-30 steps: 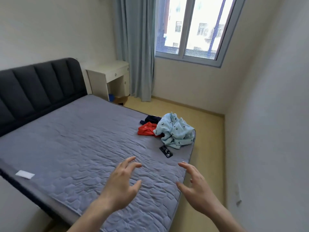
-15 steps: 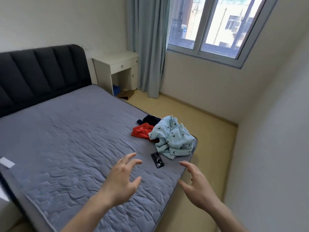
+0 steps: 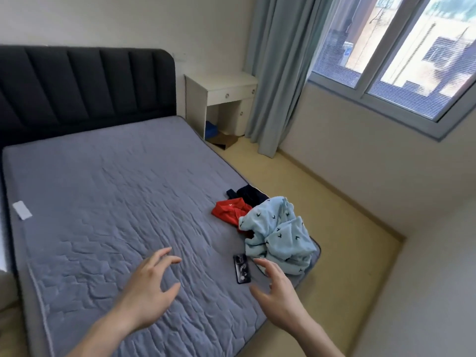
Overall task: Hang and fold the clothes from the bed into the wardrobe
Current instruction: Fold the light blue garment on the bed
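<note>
A crumpled pile of clothes lies near the right corner of the grey bed point(image 3: 108, 202): a light blue garment with small dark bird prints point(image 3: 279, 234), a red garment point(image 3: 230, 210) partly under it, and a dark navy garment point(image 3: 248, 195) behind. My left hand point(image 3: 149, 292) hovers over the mattress with fingers spread and holds nothing. My right hand point(image 3: 278, 295) hovers just short of the blue garment, fingers spread and empty. No wardrobe is in view.
A black phone point(image 3: 241, 268) lies on the mattress between my right hand and the blue garment. A white slip point(image 3: 22, 210) lies at the bed's left edge. A white bedside desk point(image 3: 221, 99), a grey curtain point(image 3: 278, 73) and a window point(image 3: 401, 50) stand beyond. Yellow floor runs along the bed's right side.
The view has moved closer to the bed and turned left. The clothes pile now lies nearer my right hand. Both hands stay spread and empty.
</note>
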Demonstrator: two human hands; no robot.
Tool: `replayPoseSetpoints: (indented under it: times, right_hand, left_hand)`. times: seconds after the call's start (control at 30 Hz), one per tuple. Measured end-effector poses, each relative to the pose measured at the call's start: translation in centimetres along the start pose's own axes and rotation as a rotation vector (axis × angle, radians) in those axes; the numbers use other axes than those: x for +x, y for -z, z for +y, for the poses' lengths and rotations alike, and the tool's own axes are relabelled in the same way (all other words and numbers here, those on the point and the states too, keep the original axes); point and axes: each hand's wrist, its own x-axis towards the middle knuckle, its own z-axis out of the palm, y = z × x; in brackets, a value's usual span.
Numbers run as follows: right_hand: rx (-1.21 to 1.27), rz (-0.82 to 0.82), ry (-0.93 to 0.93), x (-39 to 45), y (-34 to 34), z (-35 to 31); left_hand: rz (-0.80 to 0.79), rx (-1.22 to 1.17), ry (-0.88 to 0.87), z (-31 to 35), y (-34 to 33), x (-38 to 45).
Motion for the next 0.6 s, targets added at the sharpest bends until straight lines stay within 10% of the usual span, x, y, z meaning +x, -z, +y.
replayPoseSetpoints:
  times: [0.6]
  right_hand:
    - [0.063, -0.037, -0.362, 29.5, 13.1, 24.7]
  left_hand:
    - [-0.057, 0.047, 0.218, 9.6, -13.7, 22.6]
